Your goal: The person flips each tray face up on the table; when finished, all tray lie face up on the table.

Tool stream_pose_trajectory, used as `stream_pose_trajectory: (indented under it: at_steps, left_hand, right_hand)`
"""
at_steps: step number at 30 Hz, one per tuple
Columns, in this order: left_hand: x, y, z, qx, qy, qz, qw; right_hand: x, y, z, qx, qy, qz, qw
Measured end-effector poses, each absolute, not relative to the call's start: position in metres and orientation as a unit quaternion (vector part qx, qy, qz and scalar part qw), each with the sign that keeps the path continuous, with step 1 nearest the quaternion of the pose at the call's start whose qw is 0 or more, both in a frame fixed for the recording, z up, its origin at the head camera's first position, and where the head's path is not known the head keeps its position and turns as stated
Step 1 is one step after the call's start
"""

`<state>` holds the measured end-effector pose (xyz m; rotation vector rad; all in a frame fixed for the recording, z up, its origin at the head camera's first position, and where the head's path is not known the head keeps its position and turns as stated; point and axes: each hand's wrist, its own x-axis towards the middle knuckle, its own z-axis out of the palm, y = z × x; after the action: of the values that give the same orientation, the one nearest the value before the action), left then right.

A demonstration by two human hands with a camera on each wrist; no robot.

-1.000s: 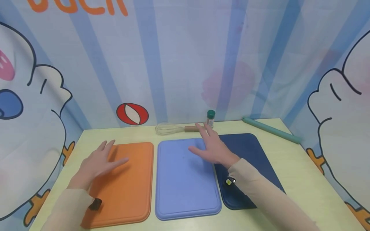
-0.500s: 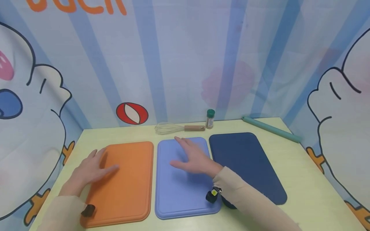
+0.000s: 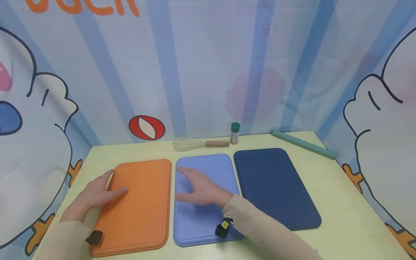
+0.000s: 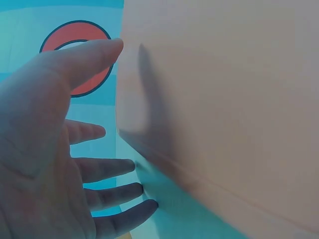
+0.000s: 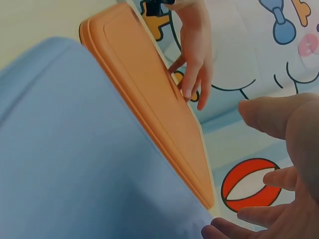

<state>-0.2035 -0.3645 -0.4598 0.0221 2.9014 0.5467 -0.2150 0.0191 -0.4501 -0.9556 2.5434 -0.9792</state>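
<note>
Three rectangular cutting boards lie side by side: an orange one, a light blue one and a dark navy one. My left hand is at the orange board's left edge, thumb reaching over its top and the other fingers spread along the outer side. In the left wrist view, the left hand has its fingers apart and holds nothing. Over the light blue board, my right hand points left with fingers extended and thumb apart. The right wrist view shows that hand with nothing in its grasp.
Behind the boards lie a whisk with a wooden handle and a small green-capped jar. A green rolling pin-like rod rests at the back right. A printed cloth hangs at the table's rear edge.
My right hand has swept left and nearer, from between the light blue and navy boards to over the light blue one. The left hand has shifted left and down to the orange board's edge.
</note>
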Motion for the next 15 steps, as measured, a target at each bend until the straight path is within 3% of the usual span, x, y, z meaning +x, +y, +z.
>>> stream_pose_trajectory:
  at_steps: [15]
  left_hand:
    - [-0.207,-0.368,-0.459,-0.001,0.971,0.205,0.122]
  right_hand:
    - [-0.198,-0.016,-0.45,-0.371,0.847,-0.344,0.164]
